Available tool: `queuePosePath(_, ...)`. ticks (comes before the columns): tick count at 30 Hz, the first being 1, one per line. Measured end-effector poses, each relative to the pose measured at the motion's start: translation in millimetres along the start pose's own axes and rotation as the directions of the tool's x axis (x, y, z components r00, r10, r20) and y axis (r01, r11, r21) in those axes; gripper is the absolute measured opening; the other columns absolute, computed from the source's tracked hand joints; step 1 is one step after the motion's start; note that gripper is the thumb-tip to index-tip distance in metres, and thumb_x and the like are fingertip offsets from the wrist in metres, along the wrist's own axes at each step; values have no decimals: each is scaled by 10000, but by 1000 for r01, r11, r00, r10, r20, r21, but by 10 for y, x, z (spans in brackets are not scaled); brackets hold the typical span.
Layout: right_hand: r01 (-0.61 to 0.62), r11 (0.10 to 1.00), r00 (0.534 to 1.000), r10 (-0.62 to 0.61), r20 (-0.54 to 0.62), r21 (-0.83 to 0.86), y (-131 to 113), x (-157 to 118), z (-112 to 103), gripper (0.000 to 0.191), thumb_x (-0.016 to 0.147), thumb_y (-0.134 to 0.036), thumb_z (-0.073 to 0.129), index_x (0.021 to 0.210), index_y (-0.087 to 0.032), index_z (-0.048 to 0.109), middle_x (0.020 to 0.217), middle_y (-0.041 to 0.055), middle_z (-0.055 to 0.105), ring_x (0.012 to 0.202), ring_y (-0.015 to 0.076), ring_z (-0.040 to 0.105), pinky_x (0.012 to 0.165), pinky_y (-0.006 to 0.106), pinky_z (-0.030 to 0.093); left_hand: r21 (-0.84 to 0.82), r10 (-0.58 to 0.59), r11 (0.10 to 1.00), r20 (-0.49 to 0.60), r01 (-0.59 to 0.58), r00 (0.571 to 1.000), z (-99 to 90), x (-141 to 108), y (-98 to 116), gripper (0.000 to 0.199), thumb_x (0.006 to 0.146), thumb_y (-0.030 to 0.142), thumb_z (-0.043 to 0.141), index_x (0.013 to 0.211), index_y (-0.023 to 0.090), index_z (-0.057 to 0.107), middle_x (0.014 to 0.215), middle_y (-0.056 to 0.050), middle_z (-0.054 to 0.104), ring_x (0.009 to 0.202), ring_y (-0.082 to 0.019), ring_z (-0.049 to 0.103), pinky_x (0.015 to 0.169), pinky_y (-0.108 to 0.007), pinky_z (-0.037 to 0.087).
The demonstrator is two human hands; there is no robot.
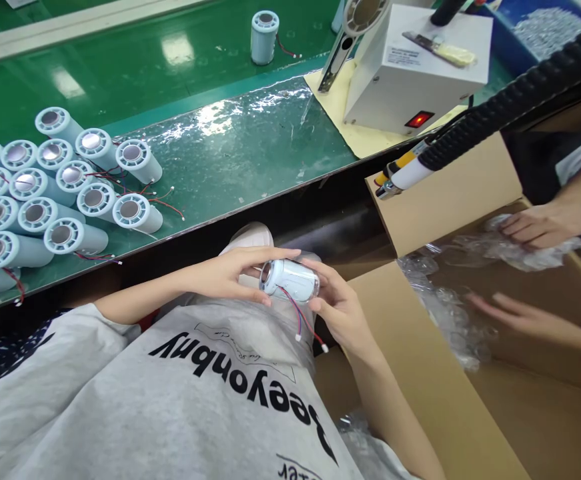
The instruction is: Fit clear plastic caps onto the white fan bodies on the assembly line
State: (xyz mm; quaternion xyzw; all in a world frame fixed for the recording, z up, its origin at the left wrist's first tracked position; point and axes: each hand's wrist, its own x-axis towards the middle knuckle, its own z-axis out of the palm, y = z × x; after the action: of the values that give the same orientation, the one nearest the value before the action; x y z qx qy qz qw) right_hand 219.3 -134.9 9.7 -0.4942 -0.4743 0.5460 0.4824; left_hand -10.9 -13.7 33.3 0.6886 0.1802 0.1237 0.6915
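A light blue cylinder [290, 279] lies sideways between my hands, above my lap, with its dark round end to the left. Thin red and blue wires with white connectors hang from it. My left hand [230, 272] holds its left end, thumb and fingers on opposite sides. Around the right end, which looks covered in clear plastic, the thumb and fingers of my right hand [337, 303] are curled. Many similar cylinders [37, 212] with wires stand or lean in a group on the green table [230, 150] at the left.
One more cylinder [263, 39] stands at the back. A white machine [415, 73] with a lit red switch sits at the right, near a black hose [510, 100]. Another person's hands [545, 227] are over an open cardboard box [420, 360] with clear plastic pieces [450, 313].
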Motion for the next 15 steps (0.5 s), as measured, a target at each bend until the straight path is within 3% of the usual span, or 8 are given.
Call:
queuePosePath(4, -95, 995, 994, 94, -53, -22, -26, -32, 25, 572, 734, -562, 925, 1228, -316, 773, 1179, 66, 796, 944, 274, 779, 872, 436, 671, -127, -58, 990, 28, 61, 998, 10, -24, -45, 814, 859, 253, 810, 1584, 360, 455, 1658, -98, 467, 1402, -272, 596, 1126, -423, 539)
queuePosePath(7, -169, 986, 984, 169, -48, 13, -55, -33, 23, 598, 693, -561, 949, 1212, -309, 792, 1116, 64, 811, 856, 273, 779, 806, 443, 687, -224, -62, 972, 70, 76, 996, 37, -14, -108, 864, 853, 223, 815, 1603, 366, 411, 1638, -113, 494, 1310, -254, 671, 1039, -368, 591)
queuePosePath(10, -197, 973, 980, 199, -6, 118, -68, 1, 4, 601, 702, -592, 934, 1223, -329, 791, 1134, 55, 810, 920, 285, 787, 822, 446, 690, -259, -56, 963, 76, 74, 996, 55, 18, -140, 859, 858, 216, 813, 1602, 366, 412, 1598, -120, 544, 1257, -247, 706, 998, -347, 612)
queuePosePath(15, -173, 967, 984, 179, -16, 187, -44, 20, -21, 578, 718, -603, 920, 1222, -351, 793, 1267, 48, 779, 1088, 284, 771, 919, 402, 664, -208, -43, 977, 49, 52, 998, 42, 70, -108, 816, 832, 184, 826, 1560, 344, 496, 1643, -105, 491, 1448, -288, 564, 1148, -394, 529)
